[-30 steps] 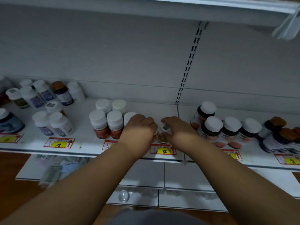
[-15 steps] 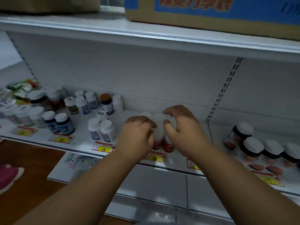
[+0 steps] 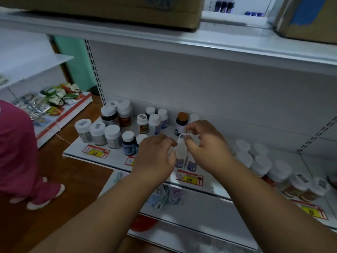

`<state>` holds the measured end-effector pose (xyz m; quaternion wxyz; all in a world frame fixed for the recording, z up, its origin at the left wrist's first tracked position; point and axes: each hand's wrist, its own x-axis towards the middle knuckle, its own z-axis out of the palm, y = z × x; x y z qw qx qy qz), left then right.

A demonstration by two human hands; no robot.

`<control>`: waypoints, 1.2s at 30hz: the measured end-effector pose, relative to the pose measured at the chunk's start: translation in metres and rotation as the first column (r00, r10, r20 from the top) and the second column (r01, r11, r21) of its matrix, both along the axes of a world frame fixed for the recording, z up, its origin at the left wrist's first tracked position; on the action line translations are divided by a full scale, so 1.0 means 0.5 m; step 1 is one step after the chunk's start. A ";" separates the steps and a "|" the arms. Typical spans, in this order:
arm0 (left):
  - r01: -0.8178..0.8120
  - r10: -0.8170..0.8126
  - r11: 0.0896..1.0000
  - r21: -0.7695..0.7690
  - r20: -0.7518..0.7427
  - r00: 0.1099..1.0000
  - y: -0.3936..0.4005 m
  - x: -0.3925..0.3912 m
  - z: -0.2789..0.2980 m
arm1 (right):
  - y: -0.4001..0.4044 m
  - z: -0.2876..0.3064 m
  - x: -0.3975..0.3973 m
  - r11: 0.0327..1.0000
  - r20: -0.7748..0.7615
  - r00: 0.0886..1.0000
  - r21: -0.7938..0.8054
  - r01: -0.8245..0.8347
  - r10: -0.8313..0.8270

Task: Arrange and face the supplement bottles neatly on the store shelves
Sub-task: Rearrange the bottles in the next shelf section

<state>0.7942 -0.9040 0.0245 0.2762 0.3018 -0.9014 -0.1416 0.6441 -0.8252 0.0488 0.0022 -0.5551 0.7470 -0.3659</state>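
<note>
- Reaching over the white shelf (image 3: 116, 157), both bare hands meet at its front edge in the head view, the only view supplied.
- Left hand (image 3: 155, 159): fingers curled inward toward a white-capped bottle (image 3: 181, 147); motion blur hides the contact, so whether they grip it or only touch it cannot be told.
- Right hand (image 3: 207, 147): thumb and forefinger are pinched on the cap end of the same bottle, which stands tilted between the two hands; the remaining fingers are loosely curled.
- Location of the handled bottle: at the shelf front, directly above two purple-labelled bottles (image 3: 191, 164) and the yellow-and-red price tag (image 3: 189, 178) clipped to the shelf edge.
- Left of the hands — a group of white-capped bottles (image 3: 102, 132) standing upright in loose rows, with a dark blue bottle (image 3: 128, 143) at the front.
- Behind the hands: a brown-capped bottle (image 3: 182, 123) stands upright near the back panel.
- Right of the hands: a row of white-capped bottles (image 3: 262, 163) lying tipped toward the shelf front, red-brown labels visible at the far end.
- Upper shelf: a cardboard box (image 3: 109, 8) rests on it.
- Far left — a person in pink clothing (image 3: 16, 152) stands on the brown floor beside a low rack of packets (image 3: 52, 101).
</note>
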 end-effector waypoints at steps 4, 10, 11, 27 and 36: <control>0.003 -0.003 1.000 0.006 -0.044 0.999 -0.048 -0.019 -0.014 | -0.095 -0.005 -0.069 0.994 -0.024 1.000 0.110 0.002 0.001; 0.020 -0.020 0.999 -0.032 -0.009 1.000 -0.107 -0.039 -0.021 | -0.268 -0.046 -0.159 0.892 -0.193 0.981 0.447 0.071 0.019; 0.025 -0.025 0.999 -0.038 -0.001 1.000 -0.118 -0.042 -0.020 | -0.284 -0.059 -0.167 0.873 -0.268 0.963 0.475 0.110 0.024; 0.158 -0.109 0.954 0.255 -0.194 0.975 -0.200 -0.047 -0.012 | -0.190 0.020 -0.077 0.966 0.474 0.878 -0.191 0.172 -0.062; 0.668 -0.575 0.405 0.624 -0.394 0.717 -0.025 -0.065 -0.013 | 0.042 0.049 0.076 0.750 0.584 0.752 -0.338 0.569 -0.307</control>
